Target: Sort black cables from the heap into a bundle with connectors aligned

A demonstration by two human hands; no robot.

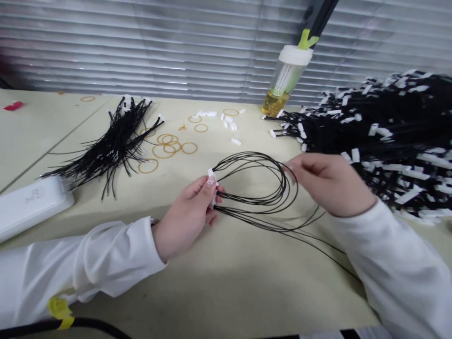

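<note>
A long pale table (226,292) fills the view, and window blinds (141,47) stand behind it at 12 o'clock. At 2 o'clock lies a very big heap of black wires with white connectors (388,127). At 10 o'clock is a smaller bundle of black wires (116,146), and at 9 o'clock a white plastic case (31,207). A small bottle with yellow liquid (282,89) stands at 1 o'clock. Amber rubber bands (165,150) and loose white connectors (226,125) lie near 11 and 12 o'clock.

In the middle, a group of looped black wires (254,188) hangs from the left hand (185,216), which is closed and pinches their white connected ends. The right hand (328,181) is half open, with its fingertips (290,165) at the loops; I cannot tell if it grips them.
</note>
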